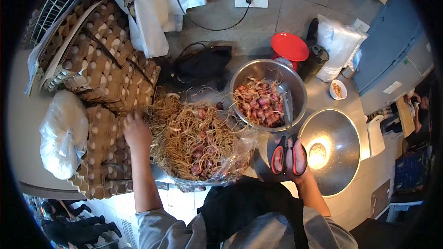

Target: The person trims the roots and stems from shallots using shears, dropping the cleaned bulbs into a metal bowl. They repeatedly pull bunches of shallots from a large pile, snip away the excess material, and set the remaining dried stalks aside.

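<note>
My right hand (299, 162) grips a pair of scissors (287, 110) by black handles with red-orange inner rims. The blades point away from me over a steel bowl (301, 85) of reddish-purple shallots (263, 103). My left hand (137, 131) is at the left edge of a heap of dry, straw-coloured roots and stalks (177, 133), beside the egg trays. Its fingers are blurred, and whether anything is in them I cannot make out. More shallots (198, 152) lie among the stalks, on a clear plastic bag (242, 150).
Stacked egg trays (106, 74) and a knotted white plastic bag (63, 133) stand at left. A steel basin (344, 166) is at right, near a small white bowl (338, 90). Behind are a red lid (290, 47) and a black bag (203, 64). Other people (78, 226) are at lower left.
</note>
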### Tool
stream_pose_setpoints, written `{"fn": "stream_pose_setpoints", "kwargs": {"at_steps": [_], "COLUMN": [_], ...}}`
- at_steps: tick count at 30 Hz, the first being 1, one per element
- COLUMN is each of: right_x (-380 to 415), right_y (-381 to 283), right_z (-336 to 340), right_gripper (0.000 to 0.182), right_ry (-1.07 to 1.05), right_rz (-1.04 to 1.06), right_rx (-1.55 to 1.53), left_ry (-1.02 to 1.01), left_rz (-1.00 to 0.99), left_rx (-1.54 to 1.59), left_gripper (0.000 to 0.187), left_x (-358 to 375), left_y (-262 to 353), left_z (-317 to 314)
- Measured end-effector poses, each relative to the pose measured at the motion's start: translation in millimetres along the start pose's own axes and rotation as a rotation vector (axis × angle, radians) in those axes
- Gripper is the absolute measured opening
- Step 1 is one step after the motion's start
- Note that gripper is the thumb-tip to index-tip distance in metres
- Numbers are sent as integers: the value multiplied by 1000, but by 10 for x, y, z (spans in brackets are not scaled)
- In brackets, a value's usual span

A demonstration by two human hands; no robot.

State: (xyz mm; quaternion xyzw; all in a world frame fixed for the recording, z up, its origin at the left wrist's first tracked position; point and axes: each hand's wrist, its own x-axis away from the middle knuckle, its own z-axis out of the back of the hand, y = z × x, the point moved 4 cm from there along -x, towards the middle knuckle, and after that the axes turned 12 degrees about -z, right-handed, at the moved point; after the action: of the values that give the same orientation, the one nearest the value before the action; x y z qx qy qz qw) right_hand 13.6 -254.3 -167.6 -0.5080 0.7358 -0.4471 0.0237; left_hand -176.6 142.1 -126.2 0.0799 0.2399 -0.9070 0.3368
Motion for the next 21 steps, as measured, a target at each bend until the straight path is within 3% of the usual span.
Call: {"fn": "stream_pose_setpoints", "kwargs": {"at_steps": [2, 4, 5, 7, 9, 10, 11, 13, 16, 21], "right_x": [-17, -45, -1, 34, 40, 57, 103, 126, 121, 136], "right_y": [76, 157, 157, 225, 342, 372, 350, 357, 361, 299], "right_z": [34, 87, 73, 111, 225, 252, 292, 286, 292, 221], "right_gripper": [68, 70, 70, 68, 67, 67, 67, 66, 62, 61], "right_ry": [-18, -212, -135, -67, -39, -3, 19, 20, 68, 21], "right_rz": [-73, -85, -130, -187, -232, -267, -230, -209, -235, -212], "right_rx": [-7, 11, -22, -83, -71, -41, -50, -44, -75, 1], "left_ry": [83, 131, 93, -407, -476, -478, -482, -344, 272, 14], "left_rz": [-162, -500, -583, -514, -426, -503, -387, -368, -516, -347], "left_rx": [225, 645, 555, 566, 761, 655, 647, 548, 563, 1343], "left_gripper": [47, 47, 45, 44, 27, 20, 19, 18, 18, 18], "left_x": [-215, -399, -435, -541, -488, -474, -486, -482, -499, -635], "left_y": [471, 955, 1149, 1261, 1277, 1221, 1122, 1040, 1044, 1131], "left_z": [331, 379, 255, -518, -237, -248, -400, -352, -69, 366]}}
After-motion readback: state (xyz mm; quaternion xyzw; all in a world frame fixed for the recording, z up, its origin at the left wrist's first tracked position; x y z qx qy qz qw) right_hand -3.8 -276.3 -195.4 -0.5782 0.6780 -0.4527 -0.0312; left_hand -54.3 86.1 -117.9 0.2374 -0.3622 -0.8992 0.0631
